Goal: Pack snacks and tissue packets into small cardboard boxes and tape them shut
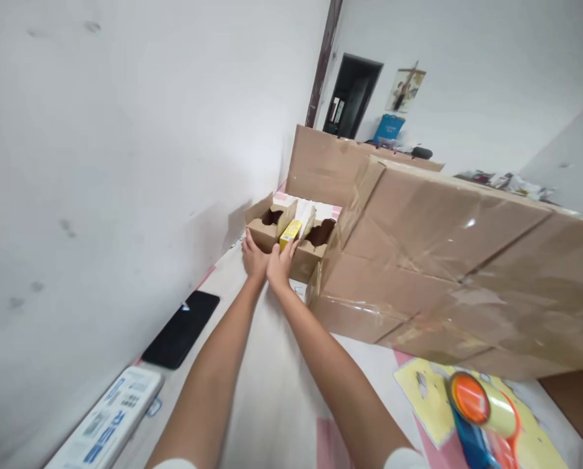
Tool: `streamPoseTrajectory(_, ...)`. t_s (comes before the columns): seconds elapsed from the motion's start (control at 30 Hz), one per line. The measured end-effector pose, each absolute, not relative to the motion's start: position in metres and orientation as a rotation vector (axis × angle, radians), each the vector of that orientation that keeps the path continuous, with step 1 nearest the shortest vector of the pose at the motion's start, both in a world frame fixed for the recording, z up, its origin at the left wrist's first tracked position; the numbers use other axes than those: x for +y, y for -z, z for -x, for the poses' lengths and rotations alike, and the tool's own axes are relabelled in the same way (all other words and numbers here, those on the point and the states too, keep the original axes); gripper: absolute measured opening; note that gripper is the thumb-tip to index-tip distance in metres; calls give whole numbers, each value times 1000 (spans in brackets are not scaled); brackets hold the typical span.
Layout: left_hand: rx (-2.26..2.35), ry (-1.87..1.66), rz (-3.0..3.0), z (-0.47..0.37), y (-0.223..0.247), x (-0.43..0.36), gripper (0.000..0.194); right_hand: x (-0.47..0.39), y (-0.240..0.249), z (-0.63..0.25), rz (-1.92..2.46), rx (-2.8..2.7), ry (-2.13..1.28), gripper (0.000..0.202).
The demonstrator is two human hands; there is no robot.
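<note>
Two small open-topped cardboard boxes stand side by side against the far end of the narrow surface. My left hand lies with stretched fingers against the front left corner of the left cardboard box. Close beside it, my right hand has thumb and fingers around the near end of a yellow box, which sits between the two cardboard boxes. The right cardboard box is just past my right fingers, its flaps up.
A large taped cardboard carton borders the right side, a white wall the left. A black phone and a long white box lie along the wall. A tape dispenser rests on a yellow sheet at lower right.
</note>
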State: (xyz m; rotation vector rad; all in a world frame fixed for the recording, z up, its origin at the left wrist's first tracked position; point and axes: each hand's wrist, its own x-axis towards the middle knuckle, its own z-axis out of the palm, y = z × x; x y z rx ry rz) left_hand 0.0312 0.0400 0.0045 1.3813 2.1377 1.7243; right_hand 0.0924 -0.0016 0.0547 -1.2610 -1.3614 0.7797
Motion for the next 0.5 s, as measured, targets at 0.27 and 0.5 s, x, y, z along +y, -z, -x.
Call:
streamPoseTrajectory(0.27, 2087, -1803, -1399, -25, 6, 40, 102, 31, -52, -81, 1459, -1154, -766, 71)
streamPoseTrajectory(0.5, 2080, -1829, -1405, 4, -23, 24, 115, 9, -68, -74, 1365, -1201, -801, 60)
